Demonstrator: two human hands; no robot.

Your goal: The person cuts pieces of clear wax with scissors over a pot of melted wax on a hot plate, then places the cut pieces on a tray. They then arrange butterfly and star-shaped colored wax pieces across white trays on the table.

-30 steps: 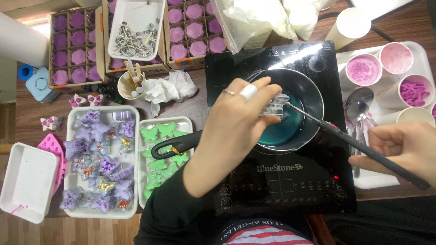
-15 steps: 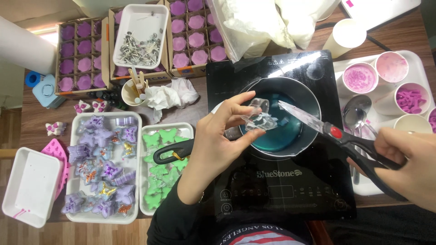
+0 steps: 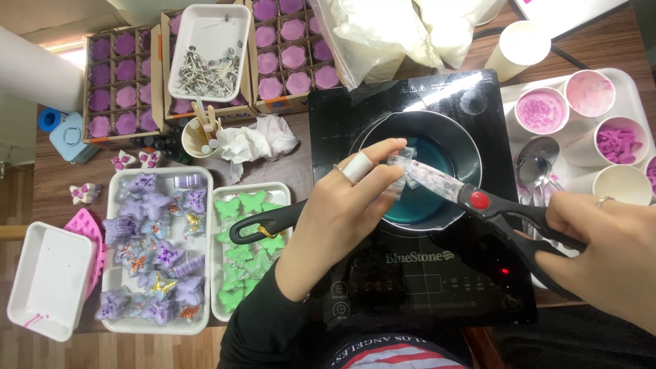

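My left hand (image 3: 348, 205) pinches a small clear plastic packet (image 3: 400, 162) over a steel pan (image 3: 471, 154) of teal liquid (image 3: 417, 205) on a black induction cooktop (image 3: 437, 287). My right hand (image 3: 601, 253) grips black-handled scissors (image 3: 478, 199), with the blades closing on the packet's edge. The pan's black handle (image 3: 263, 224) sticks out leftward under my left wrist. A white bandage wraps one left finger.
A tray of purple butterfly shapes (image 3: 154, 239) and a tray of green ones (image 3: 247, 239) sit on the left. Boxes of purple moulded pieces (image 3: 123, 75), a white tray of metal bits (image 3: 208, 55), paper cups (image 3: 540, 109), spoons (image 3: 536, 160) and an empty white tray (image 3: 48, 280) surround the cooktop.
The scissors swung up from the right and their blades now meet the packet. My left hand shifted slightly left and lower, still holding the packet over the pan.
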